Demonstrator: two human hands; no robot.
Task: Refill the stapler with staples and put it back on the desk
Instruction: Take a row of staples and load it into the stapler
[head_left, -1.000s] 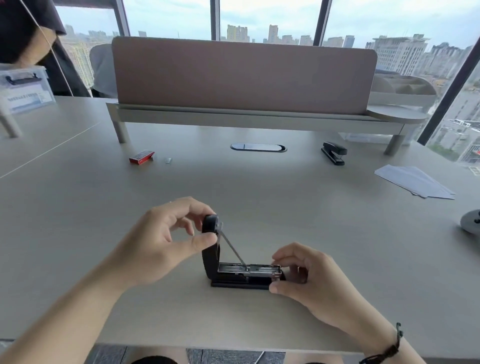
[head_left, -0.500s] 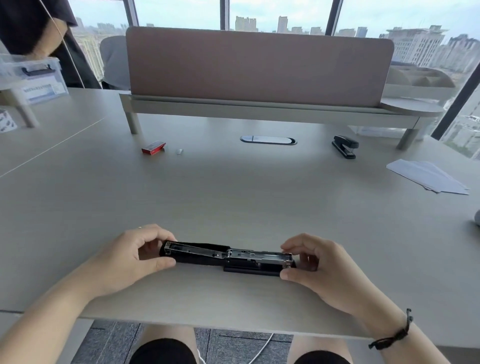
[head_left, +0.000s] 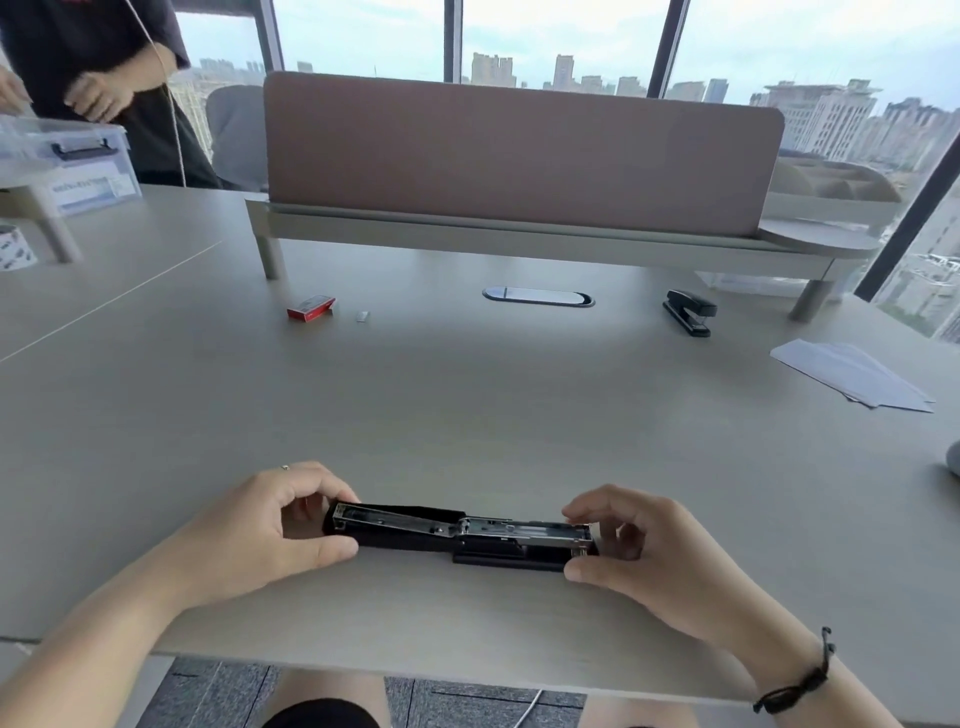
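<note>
A black stapler (head_left: 460, 535) lies opened out flat on the desk near the front edge, its metal staple channel facing up. My left hand (head_left: 260, 530) pinches the folded-back top arm at the left end. My right hand (head_left: 649, 551) grips the base and channel at the right end. A red staple box (head_left: 310, 306) sits far back on the left, with a small strip of staples (head_left: 362, 315) beside it on the desk.
A second black stapler (head_left: 690, 312) stands at the back right, and white papers (head_left: 852, 379) lie at the right. A raised shelf with a pink divider (head_left: 519, 150) spans the back. Another person stands back left by a clear plastic box (head_left: 67, 156).
The stapler's top arm, upright one second ago, has been swung down to the left until the stapler lies fully flat. My left hand followed it down. My right hand stayed at the right end.
</note>
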